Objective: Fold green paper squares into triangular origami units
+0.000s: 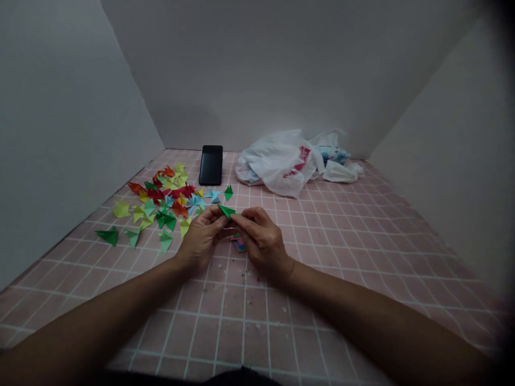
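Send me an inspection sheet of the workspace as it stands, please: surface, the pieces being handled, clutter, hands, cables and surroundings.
Surface: pink grid-lined tile, with white specks near the hands.
Job's things: green folded paper triangle pinched between both hands; pile of coloured paper triangles to the left; small coloured paper stack beneath the hands.
Clutter: black phone and white plastic bag at the back.
Hands: left hand and right hand both hold the green triangle.
Cables: nothing seen.
Surroundings: grey walls on three sides.
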A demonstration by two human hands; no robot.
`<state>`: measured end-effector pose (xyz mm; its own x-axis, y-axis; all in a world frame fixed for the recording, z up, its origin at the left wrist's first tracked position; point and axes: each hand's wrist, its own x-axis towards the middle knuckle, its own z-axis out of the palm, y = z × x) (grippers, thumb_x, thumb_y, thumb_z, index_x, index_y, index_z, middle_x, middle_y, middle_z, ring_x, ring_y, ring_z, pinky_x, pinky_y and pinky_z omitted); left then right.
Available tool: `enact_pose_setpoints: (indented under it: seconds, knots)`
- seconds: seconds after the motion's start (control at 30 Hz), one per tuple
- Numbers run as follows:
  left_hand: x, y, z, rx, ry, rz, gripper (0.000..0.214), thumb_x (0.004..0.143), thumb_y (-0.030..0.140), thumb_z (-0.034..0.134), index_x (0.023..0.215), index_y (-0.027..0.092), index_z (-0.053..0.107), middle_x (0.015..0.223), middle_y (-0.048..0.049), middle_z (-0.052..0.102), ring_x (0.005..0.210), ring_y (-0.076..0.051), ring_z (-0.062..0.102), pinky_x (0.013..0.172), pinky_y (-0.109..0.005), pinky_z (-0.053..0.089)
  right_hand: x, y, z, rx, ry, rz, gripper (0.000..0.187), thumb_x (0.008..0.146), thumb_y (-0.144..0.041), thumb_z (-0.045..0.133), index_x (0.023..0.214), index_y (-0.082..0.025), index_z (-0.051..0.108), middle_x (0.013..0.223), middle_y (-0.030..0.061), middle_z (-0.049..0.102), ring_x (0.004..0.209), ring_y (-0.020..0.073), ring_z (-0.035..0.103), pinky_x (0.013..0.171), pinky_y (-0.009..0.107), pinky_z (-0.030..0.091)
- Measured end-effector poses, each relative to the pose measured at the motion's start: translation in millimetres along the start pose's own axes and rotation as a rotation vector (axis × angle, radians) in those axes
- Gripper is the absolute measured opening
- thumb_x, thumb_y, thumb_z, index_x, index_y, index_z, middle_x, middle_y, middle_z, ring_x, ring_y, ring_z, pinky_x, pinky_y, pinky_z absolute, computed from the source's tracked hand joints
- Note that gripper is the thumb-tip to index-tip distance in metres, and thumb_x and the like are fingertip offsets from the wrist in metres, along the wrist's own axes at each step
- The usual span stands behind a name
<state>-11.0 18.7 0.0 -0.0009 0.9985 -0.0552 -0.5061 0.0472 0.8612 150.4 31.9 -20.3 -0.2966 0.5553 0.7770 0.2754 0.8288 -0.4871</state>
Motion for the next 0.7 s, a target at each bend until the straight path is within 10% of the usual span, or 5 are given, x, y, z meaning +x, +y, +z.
enact_pose_setpoints:
  seconds: [0.37,0.7]
  knots:
    - [2.6,6.1,1.8,-0.074,0.025,-0.013,0.029,0.064,0.021,0.094,0.080,0.017,0.070,0.071,0.0043,0.068,0.061,-0.007,0.062,0.065,-0.019,0.058,-0.6,-7.1,-4.1,-0.033,-0.027,0.049,0.037,0.101,-0.020,0.051,0.133,-0.030,0.066,0.128,0.0130,0.062,0.117,0.0275,0.063,0.099,0.050,0.054]
    - [-1.5,0.4,-0.5,0.233,-0.032,0.056,0.028,0.066,0.031,0.091,0.078,0.017,0.070,0.075,0.0028,0.069,0.063,-0.011,0.065,0.064,-0.023,0.057,6.4,-8.0,-2.5,0.082,0.061,0.119,0.016,0.092,-0.021,0.067,0.105,-0.023,0.059,0.104,0.0084,0.063,0.100,0.0231,0.062,0.087,0.039,0.053]
